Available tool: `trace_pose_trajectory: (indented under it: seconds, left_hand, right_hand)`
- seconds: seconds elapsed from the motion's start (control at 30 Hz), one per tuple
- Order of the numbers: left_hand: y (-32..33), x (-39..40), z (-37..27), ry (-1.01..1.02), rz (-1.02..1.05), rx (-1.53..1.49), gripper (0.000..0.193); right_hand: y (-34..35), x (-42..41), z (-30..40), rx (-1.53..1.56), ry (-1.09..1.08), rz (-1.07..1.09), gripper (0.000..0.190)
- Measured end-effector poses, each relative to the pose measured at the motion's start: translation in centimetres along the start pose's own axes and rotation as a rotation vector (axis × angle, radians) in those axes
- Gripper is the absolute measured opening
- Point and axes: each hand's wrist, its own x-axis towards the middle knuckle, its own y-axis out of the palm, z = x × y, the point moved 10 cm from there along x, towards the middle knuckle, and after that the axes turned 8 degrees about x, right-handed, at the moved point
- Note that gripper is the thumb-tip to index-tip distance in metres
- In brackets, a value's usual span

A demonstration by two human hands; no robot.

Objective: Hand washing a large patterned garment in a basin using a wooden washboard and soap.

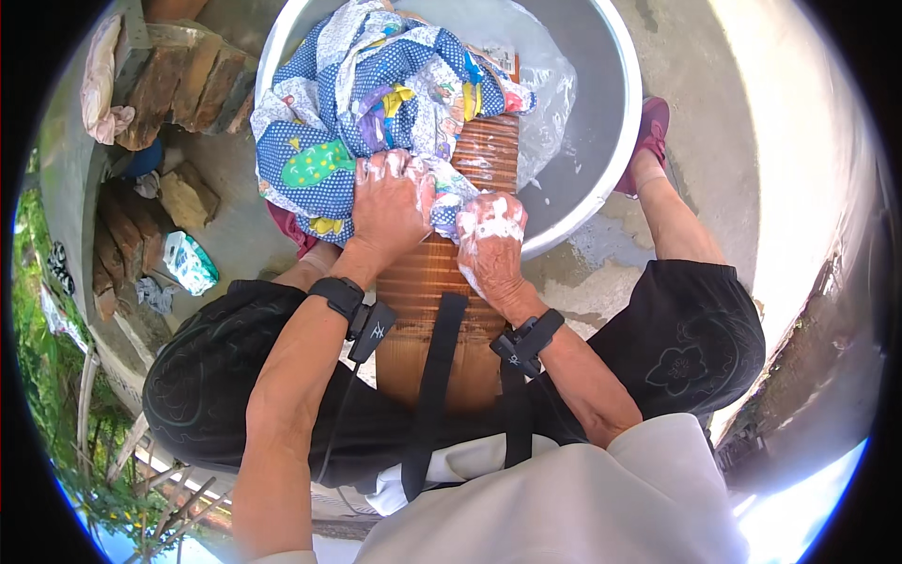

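A ridged wooden washboard (486,151) slopes out of a large round metal basin (629,92) towards my lap. Over its left side and the basin's rim is bunched a wet patterned cloth (317,169), blue with white dots and coloured prints. My left hand (394,197) presses down on the cloth, fingers curled into it. To the right, my right hand (493,229) is closed in a fist on a twisted end of the same cloth, its knuckles covered in white suds. Soapy water (546,120) shows in the basin beyond the washboard.
Stacked bricks (176,77) stand at the upper left, with a pale cloth or bag (102,84) on their edge. More bricks (127,233) and a white and teal plastic packet (190,263) lie below. My knees flank the washboard, and a pink shoe (647,144) is right of the basin.
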Motion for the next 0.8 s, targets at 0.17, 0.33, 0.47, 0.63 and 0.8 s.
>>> trace_pose_trajectory:
  seconds: [0.17,0.33,0.47,0.63,0.8]
  left_hand:
    - [-1.4,1.1,-1.1,-0.01,-0.061,-0.023,0.026]
    - [0.5,0.6,-0.5,-0.032,-0.013,-0.019,0.026]
    - [0.0,-0.2,0.1,-0.012,-0.004,0.001,0.026]
    - [-1.1,0.9,-0.8,-0.007,-0.089,-0.041,0.025]
    - [0.4,0.1,-0.4,-0.012,-0.06,0.015,0.026]
  right_hand:
    - [2.3,8.0,-6.8,-0.185,0.153,0.224,0.024]
    - [3.7,6.4,-6.6,-0.082,0.169,0.248,0.02]
    - [1.0,-0.2,-1.4,-0.003,0.015,0.081,0.02]
    - [1.2,6.2,-3.0,-0.245,-0.137,0.198,0.023]
    - [2.7,4.0,-4.5,-0.13,0.054,0.213,0.02]
